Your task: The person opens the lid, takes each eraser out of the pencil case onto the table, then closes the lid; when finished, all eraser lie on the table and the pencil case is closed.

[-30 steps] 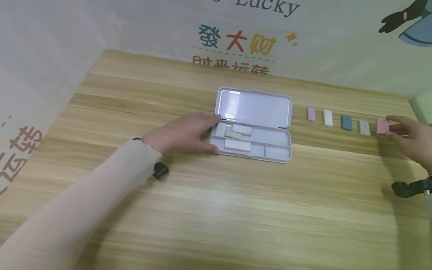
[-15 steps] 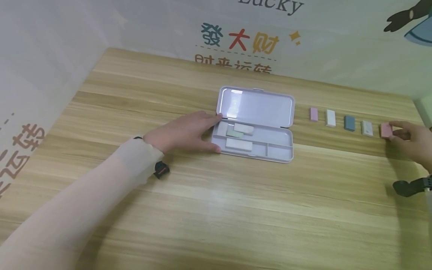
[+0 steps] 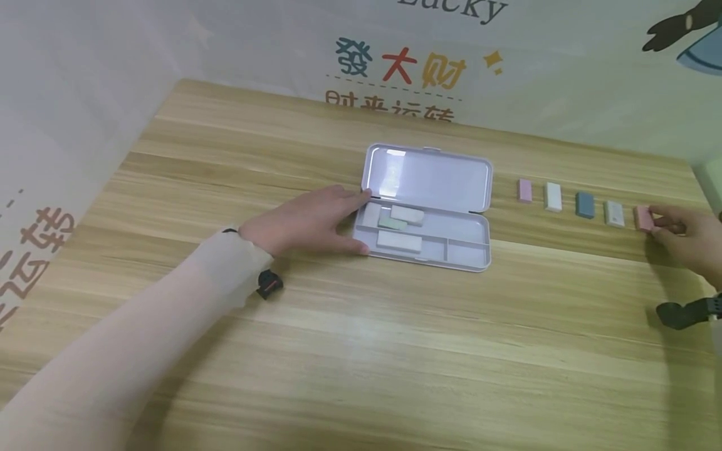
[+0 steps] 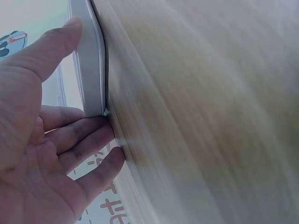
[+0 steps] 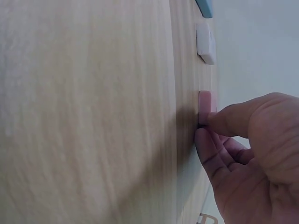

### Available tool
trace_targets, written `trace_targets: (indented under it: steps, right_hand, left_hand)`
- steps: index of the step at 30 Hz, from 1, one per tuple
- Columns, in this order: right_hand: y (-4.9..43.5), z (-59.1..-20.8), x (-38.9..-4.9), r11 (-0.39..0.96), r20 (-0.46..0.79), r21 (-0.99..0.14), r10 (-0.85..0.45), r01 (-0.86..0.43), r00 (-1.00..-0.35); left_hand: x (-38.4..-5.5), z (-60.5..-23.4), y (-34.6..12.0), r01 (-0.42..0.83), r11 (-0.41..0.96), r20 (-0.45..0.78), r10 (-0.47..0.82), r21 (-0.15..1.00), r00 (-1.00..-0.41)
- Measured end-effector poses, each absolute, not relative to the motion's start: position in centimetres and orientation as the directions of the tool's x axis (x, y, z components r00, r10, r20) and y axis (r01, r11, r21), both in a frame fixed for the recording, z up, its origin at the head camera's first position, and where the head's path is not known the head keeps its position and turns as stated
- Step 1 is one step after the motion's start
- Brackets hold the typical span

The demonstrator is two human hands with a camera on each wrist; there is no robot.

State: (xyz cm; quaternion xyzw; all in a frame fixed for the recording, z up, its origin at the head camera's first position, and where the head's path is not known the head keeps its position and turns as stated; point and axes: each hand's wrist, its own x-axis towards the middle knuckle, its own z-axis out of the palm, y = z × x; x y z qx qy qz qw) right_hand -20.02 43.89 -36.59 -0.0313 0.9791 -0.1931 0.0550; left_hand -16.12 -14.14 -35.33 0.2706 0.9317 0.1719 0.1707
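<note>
A pale lilac pencil case (image 3: pixel 468 255) lies with its lid up on the table. Several white erasers and a green eraser (image 3: pixel 393 223) sit in its compartments. My left hand (image 3: pixel 307 220) spans the case's left end, thumb at the near corner and fingers at the hinge side; the left wrist view shows the fingers fairly straight against the case (image 4: pixel 89 60). Far right, my right hand (image 3: pixel 690 241) pinches the right end of a pink eraser (image 3: pixel 643 218) resting on the table. In the right wrist view, the thumb touches the pink eraser (image 5: pixel 204 105), with fingertips just below.
Left of the pink eraser, a row holds a grey-white eraser (image 3: pixel 613 213), a blue eraser (image 3: pixel 585 205), a white eraser (image 3: pixel 553 196) and a lilac-pink eraser (image 3: pixel 524 190). A printed backdrop (image 3: pixel 254 44) stands behind the wooden table (image 3: pixel 361 351).
The head view has shifted slightly, moving the scene a little to the right. My right hand has settled slightly lower beside the pink eraser; the left hand and the case have stayed put.
</note>
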Motion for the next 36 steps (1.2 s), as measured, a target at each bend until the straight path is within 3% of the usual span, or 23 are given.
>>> trace_targets:
  steps: [10,13,16,20,25,31,36]
  right_hand:
    - [43.4,-36.1,-19.9,0.939,-0.064,-0.340,-0.082,-0.055,-0.995]
    - [42.5,-35.6,-19.5,0.938,-0.002,-0.340,-0.071,-0.066,-0.997]
    - [40.5,-35.2,-19.4,0.938,0.098,-0.316,-0.117,-0.142,-0.988]
    - [36.9,-34.3,-19.3,0.920,0.138,-0.281,-0.244,-0.274,-0.960]
    - [32.2,-33.6,-19.1,0.847,0.187,-0.260,-0.426,-0.463,-0.885]
    - [26.9,-33.7,-18.7,0.662,0.294,-0.252,-0.643,-0.706,-0.707]
    - [23.1,-33.5,-18.4,0.566,0.263,-0.268,-0.736,-0.780,-0.624]
  left_hand:
    - [-16.0,-35.3,-14.2,0.447,0.791,-0.218,0.565,0.417,-0.796]
    - [-16.0,-35.4,-14.2,0.452,0.790,-0.214,0.567,0.415,-0.795]
    - [-16.1,-35.4,-14.2,0.453,0.788,-0.212,0.569,0.417,-0.794]
    - [-16.0,-35.4,-14.2,0.446,0.788,-0.217,0.566,0.424,-0.795]
    - [-16.1,-35.2,-14.0,0.453,0.788,-0.211,0.569,0.418,-0.795]
    - [-16.2,-35.3,-13.9,0.447,0.794,-0.223,0.563,0.411,-0.796]
    - [-16.2,-35.4,-14.0,0.440,0.801,-0.226,0.554,0.406,-0.801]
